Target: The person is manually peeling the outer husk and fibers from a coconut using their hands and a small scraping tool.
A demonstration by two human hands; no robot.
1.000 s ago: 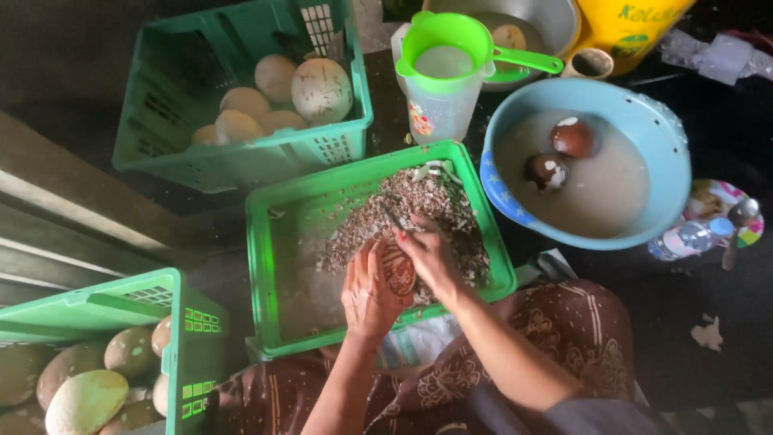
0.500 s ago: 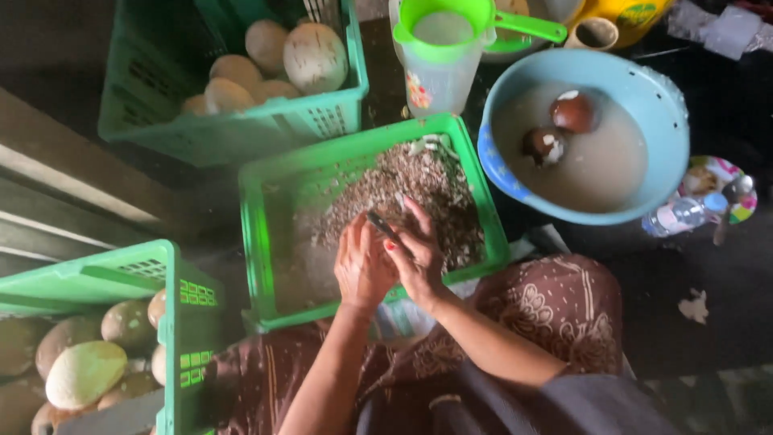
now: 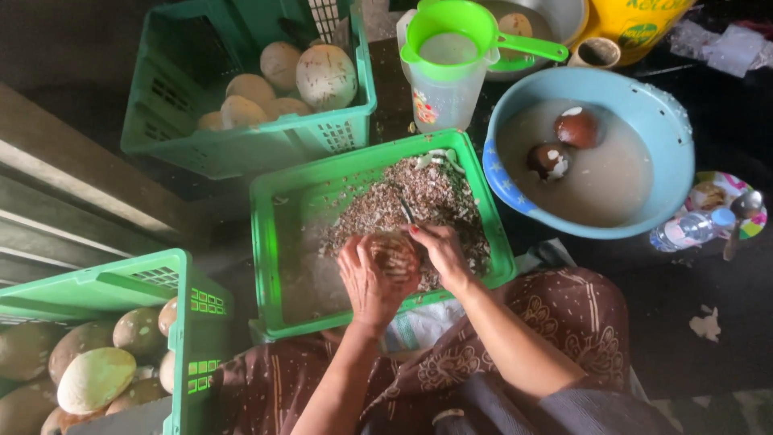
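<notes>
Over the green tray [image 3: 270, 242] of brown shavings [image 3: 378, 209], the left hand [image 3: 366, 278] cups a round coconut [image 3: 393, 254], fingers wrapped around it. At its three o'clock the right hand [image 3: 439, 250] grips a small knife [image 3: 407, 213], blade pointing to eleven o'clock, just beside the coconut

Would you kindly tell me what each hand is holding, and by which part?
The left hand cups a round brown coconut around its side. The right hand grips a small dark-bladed knife by its handle, blade pointing away.
</notes>
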